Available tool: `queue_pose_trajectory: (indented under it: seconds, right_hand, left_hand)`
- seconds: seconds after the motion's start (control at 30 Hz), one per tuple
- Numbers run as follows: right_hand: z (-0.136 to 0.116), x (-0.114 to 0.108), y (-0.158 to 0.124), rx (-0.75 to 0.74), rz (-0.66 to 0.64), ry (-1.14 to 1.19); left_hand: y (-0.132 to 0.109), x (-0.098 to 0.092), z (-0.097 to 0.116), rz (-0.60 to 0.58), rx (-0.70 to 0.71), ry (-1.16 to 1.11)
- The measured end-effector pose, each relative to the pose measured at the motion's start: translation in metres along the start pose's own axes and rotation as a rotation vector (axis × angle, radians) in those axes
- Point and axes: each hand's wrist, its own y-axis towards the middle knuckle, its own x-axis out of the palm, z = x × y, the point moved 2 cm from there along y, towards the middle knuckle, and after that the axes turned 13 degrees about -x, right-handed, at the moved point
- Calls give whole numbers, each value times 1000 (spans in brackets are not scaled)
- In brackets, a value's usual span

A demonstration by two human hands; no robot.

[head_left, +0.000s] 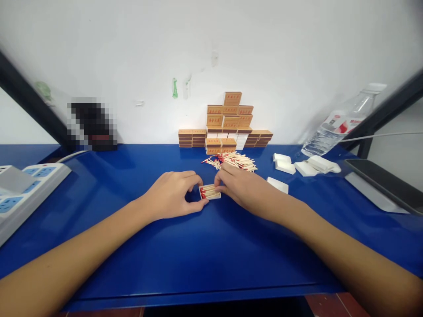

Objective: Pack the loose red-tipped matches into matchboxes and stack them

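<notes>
Small white open rectangular tray (216,197), between hands at blue table (198,251), holds red-tipped wooden matchsticks (208,190). Left hand (176,193) pinches tray's edges; right hand (243,187) at matchsticks' pale ends, pinch unclear. Tray likely light, crushable: hold side walls gently.

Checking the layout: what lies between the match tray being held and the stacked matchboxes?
In the head view, loose matches lie heaped between the match tray and the stacked matchboxes, partly behind the right hand.

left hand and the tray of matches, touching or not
Touching: in the head view, the left hand has its thumb against the near edge of the tray.
</notes>
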Motion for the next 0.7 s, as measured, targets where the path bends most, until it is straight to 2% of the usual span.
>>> queue_pose_trajectory:
  seconds: [0.23, 0.37, 0.7]
  right_hand:
    - [7, -3, -3, 8, 29, 3]
    - [13, -6, -7, 21, -27, 62]
    - [7, 1, -3, -15, 8, 104]
  left_hand:
    - [-1, -1, 0, -8, 2, -1]
    - [0, -1, 1, -7, 4, -6]
    - [-1, -1, 0, -8, 12, 3]
